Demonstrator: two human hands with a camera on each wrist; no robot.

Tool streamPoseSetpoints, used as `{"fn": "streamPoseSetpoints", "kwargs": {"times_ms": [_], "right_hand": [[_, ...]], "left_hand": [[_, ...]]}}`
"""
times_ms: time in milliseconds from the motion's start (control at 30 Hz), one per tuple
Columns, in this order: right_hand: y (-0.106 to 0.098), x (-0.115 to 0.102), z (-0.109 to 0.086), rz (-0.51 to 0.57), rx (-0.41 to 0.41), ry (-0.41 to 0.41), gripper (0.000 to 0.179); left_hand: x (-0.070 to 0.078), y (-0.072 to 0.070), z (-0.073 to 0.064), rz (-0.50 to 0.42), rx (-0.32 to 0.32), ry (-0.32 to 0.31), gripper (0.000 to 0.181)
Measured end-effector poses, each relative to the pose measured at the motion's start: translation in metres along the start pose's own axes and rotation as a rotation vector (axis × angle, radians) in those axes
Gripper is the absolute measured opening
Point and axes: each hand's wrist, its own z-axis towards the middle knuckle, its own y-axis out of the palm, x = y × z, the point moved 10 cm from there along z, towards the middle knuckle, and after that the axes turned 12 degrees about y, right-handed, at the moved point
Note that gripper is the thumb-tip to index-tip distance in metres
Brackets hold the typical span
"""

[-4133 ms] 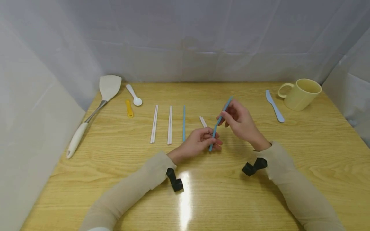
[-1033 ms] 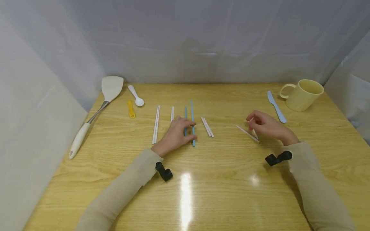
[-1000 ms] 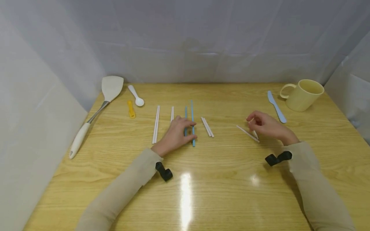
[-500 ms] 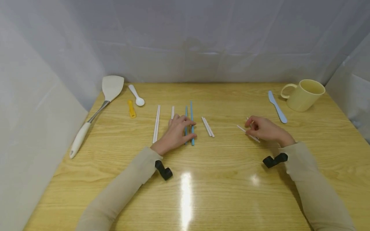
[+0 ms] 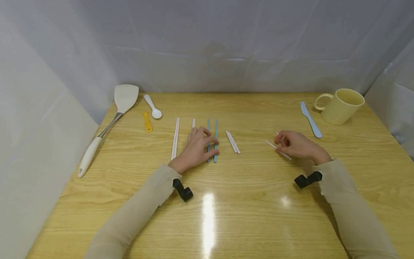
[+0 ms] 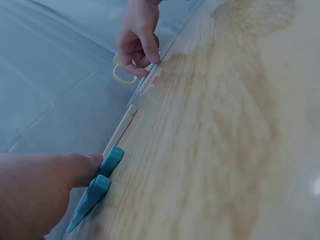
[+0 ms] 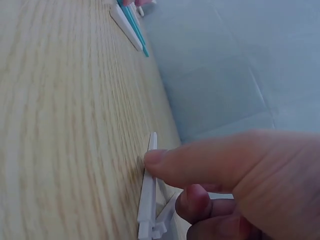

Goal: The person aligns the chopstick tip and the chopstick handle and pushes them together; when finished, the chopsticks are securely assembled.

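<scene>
In the head view, two blue chopsticks lie side by side near mid-table. My left hand [image 5: 195,146] reaches over them, its thumb and fingers holding the right-hand blue chopstick [image 5: 216,126]; the left-hand blue chopstick [image 5: 208,124] passes beneath the fingers. In the left wrist view the thumb touches one blue chopstick end [image 6: 111,159]. Farther right, my right hand [image 5: 297,144] pinches a thin white folding chopstick [image 5: 270,144] on the table. Its two sections form a narrow V with a joint in the right wrist view, where the thumb rests on one section [image 7: 148,195]. The curled fingers hide part of it.
Two short white sticks [image 5: 232,142] lie between the hands. Two pairs of long white chopsticks [image 5: 174,139] lie left, one partly under the left hand. A spatula [image 5: 125,99], white spoon [image 5: 156,113] and yellow piece [image 5: 147,123] are left; a blue knife [image 5: 311,119] and yellow mug [image 5: 339,108] right.
The left hand set down the blue chopstick it held in the air, flat beside the other. The right hand moved from above the white folding chopstick down and left onto it.
</scene>
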Motion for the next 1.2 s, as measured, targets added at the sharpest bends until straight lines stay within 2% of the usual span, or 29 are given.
{"fn": "streamPoseSetpoints", "kwargs": {"times_ms": [333,667,800,967,1200], "right_hand": [[0.002,0.0,-0.002,-0.063,-0.018,0.027,0.013],[0.004,-0.001,0.0,-0.06,-0.027,0.035,0.01],[0.002,0.0,-0.001,0.006,-0.027,0.045,0.013],[-0.003,0.002,0.001,0.149,-0.028,0.051,0.022],[-0.007,-0.005,0.001,0.317,-0.033,0.001,0.023]], "left_hand": [[-0.014,-0.005,-0.003,-0.032,-0.005,-0.074,0.034],[-0.019,-0.007,-0.004,-0.028,-0.028,-0.08,0.032],[-0.019,-0.007,-0.003,-0.032,-0.045,-0.079,0.033],[-0.019,-0.007,-0.003,-0.027,-0.06,-0.071,0.032],[-0.019,-0.007,-0.003,-0.025,-0.079,-0.076,0.031]]}}
